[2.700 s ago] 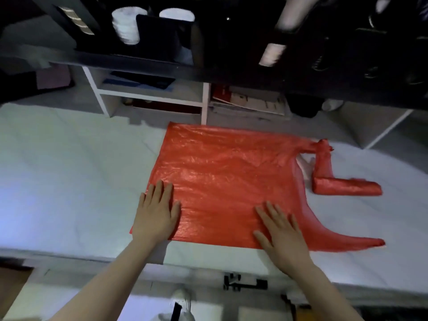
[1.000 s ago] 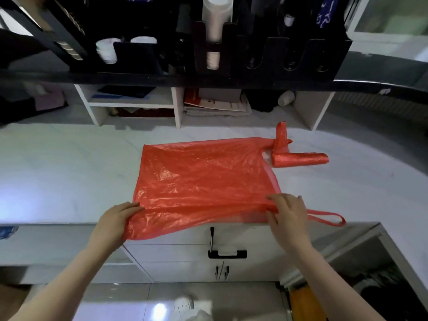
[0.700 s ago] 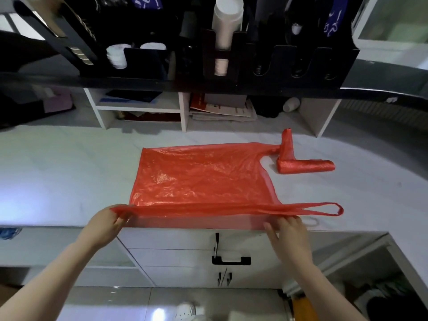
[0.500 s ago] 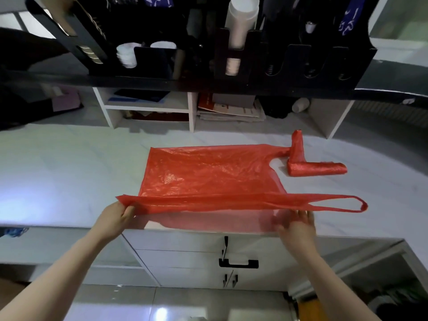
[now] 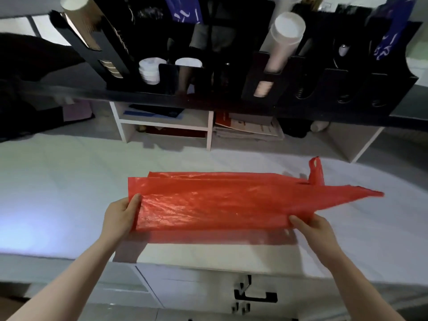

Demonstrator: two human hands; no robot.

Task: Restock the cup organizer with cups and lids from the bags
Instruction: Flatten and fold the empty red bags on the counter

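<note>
An empty red plastic bag [image 5: 215, 200] lies on the white counter [image 5: 58, 188], folded lengthwise into a long strip. My left hand [image 5: 121, 217] pinches its left end and my right hand [image 5: 311, 228] pinches the near edge at its right, where the handles taper off to the right. Above, the black cup organizer [image 5: 266, 84] holds a tall stack of white cups [image 5: 281, 40], a brown cup stack [image 5: 92, 26] at the left, and two stacks of white lids [image 5: 150, 70].
White cubby shelves [image 5: 166, 126] with papers and folders stand at the back of the counter under the organizer. A drawer with a black handle [image 5: 254, 297] sits below the counter's front edge. Several organizer slots at the right show only springs.
Both hands lifted the bag's near edge and carried it away from me, folding the flat bag over itself into a narrower strip. The view tilted up toward the organizer.
</note>
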